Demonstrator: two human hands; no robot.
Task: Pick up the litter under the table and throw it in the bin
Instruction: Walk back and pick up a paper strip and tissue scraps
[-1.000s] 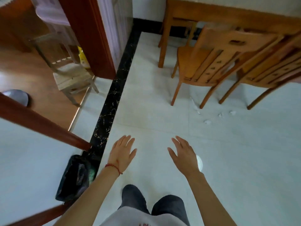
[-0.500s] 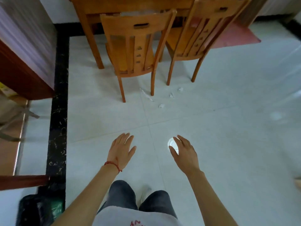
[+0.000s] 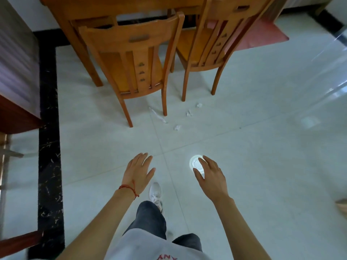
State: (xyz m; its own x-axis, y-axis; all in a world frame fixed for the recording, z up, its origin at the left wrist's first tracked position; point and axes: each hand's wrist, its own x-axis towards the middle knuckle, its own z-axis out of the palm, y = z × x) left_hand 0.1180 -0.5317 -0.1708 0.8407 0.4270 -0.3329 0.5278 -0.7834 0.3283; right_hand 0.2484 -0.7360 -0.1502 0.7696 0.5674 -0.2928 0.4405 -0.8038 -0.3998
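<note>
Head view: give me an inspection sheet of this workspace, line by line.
Surface: pale tiled floor, black border strip at left.
Job's things: long paper scrap and three crumpled paper bits by the chair legs; no bin in view.
Clutter: nothing seen beyond the litter.
Grippers: left hand and right hand open, holding nothing.
Cables: nothing seen.
Surroundings: wooden table, two chairs, red mat, bright round reflection.

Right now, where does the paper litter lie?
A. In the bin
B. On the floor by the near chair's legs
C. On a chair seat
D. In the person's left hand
B: the white paper scraps lie on the tile beside the near chair; both hands are empty.
</note>
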